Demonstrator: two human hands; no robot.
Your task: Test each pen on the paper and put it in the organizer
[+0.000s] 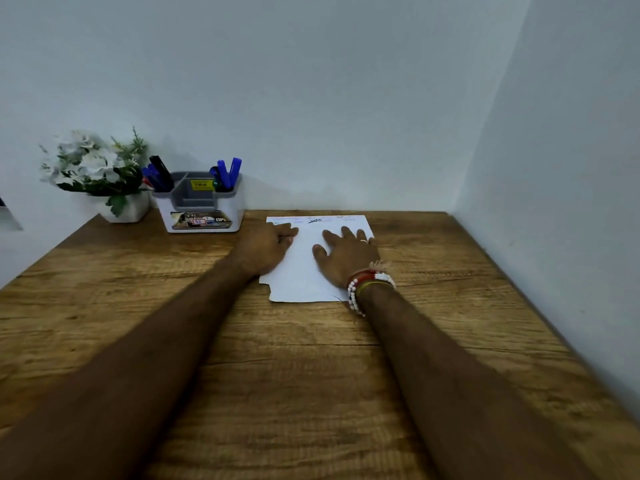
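Note:
A white sheet of paper (304,268) lies on the wooden desk (311,375), with faint pen marks along its far edge. My left hand (266,245) rests on the paper's left edge with its fingers curled; whether anything is in it I cannot tell. My right hand (348,252) lies flat on the paper's right half, fingers spread, holding nothing. The grey and white organizer (202,211) stands at the back left against the wall. Blue and black pens (160,174) stand in its left compartment, blue pens (228,173) in its right one. No loose pen shows on the desk.
A white pot of artificial flowers (100,174) stands left of the organizer in the corner. Walls close the desk at the back and on the right. Beaded bracelets (367,285) circle my right wrist.

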